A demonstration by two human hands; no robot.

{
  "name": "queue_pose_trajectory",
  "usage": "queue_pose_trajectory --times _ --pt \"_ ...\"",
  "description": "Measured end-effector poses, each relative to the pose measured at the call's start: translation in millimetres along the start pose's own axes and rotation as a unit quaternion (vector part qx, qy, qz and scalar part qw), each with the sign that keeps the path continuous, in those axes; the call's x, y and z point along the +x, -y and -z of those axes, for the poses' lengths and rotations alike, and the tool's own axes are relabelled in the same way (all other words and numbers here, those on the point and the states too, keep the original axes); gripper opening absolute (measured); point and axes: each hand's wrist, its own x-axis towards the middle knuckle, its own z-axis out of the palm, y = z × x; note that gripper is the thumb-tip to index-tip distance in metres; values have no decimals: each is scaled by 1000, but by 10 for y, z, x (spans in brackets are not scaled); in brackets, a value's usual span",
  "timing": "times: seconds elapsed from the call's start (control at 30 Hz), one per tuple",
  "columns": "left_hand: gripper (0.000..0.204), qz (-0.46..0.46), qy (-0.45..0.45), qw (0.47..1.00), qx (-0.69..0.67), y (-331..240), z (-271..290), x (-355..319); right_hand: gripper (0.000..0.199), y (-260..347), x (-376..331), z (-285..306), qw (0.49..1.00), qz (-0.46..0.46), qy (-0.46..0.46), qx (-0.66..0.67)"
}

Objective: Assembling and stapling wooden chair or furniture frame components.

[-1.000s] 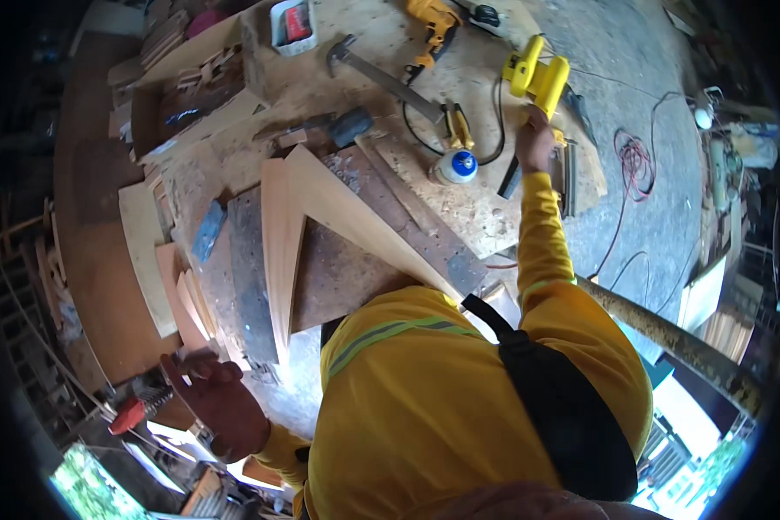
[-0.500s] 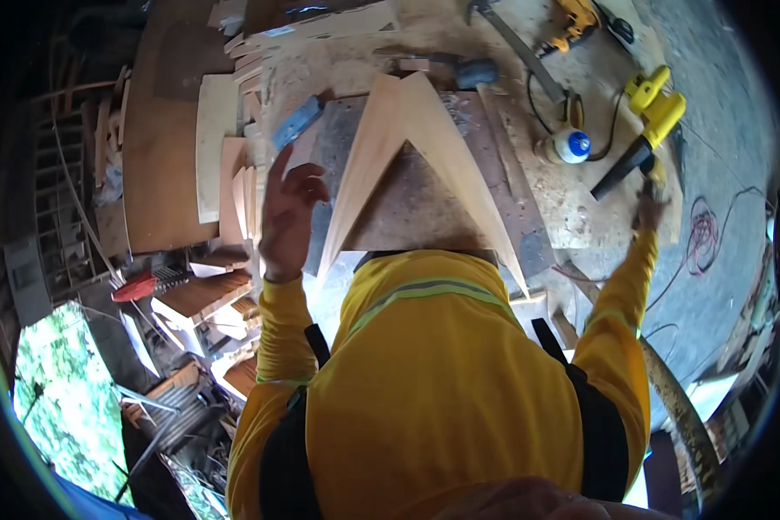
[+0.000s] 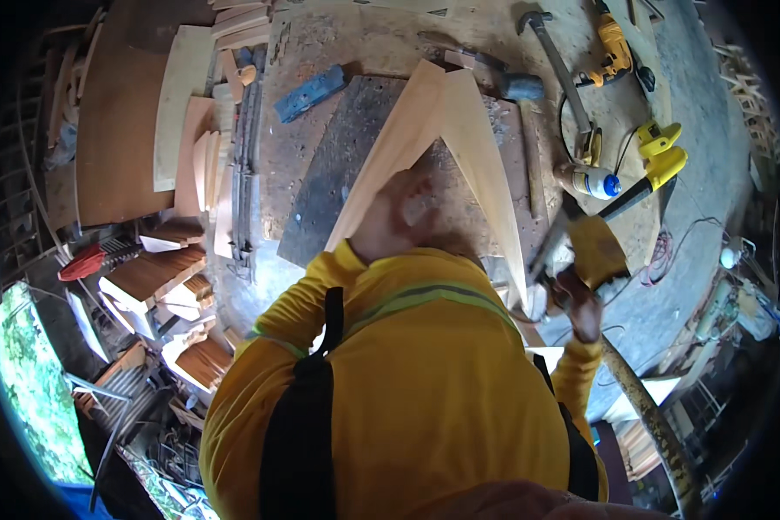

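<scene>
Gripping hammer (image 3: pixel 572 230) — right hand (image 3: pixel 578 299) beside board edge (image 3: pixel 494 191)

A blue block (image 3: pixel 311 92) is lying left of the white glue bottle (image 3: pixel 588 182); a yellow drill (image 3: pixel 614 50) is resting beyond it, stacked boards (image 3: pixel 182 104) leaning far left.

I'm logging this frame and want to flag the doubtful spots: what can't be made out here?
All head view:
- Left hand: blurred, on the V-shaped wooden piece; its grip is unclear.
- Right hand: grips a hammer whose head is smeared.
- V-piece's lower ends: hidden behind the yellow shirt.
- Small tools near the yellow drill: warped at the picture's rim.
</scene>
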Motion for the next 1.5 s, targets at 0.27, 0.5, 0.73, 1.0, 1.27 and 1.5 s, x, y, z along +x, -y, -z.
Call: queue_pose_trajectory --times 0.27,0.5,0.73,1.0,1.27,1.5 --pt "85 -325 -64 943 16 -34 -236 744 30 783 1750 -1573 979 79 136 -129" --pt "97 -231 -113 965 -57 273 -334 1069 42 831 2126 -1726 976 70 199 -50" --pt "100 -235 -122 964 -29 387 -314 1080 42 892 2150 -1722 984 -65 163 -14" --pt "104 -245 -166 952 -78 352 -193 1148 51 739 2149 -1860 932 -132 190 278" --pt "107 -265 -213 938 -68 222 -145 1374 52 957 1827 -1926 968 19 157 196" --pt "98 -87 -221 969 66 954 -128 1031 10 1115 2129 -1774 976 -171 53 -128"
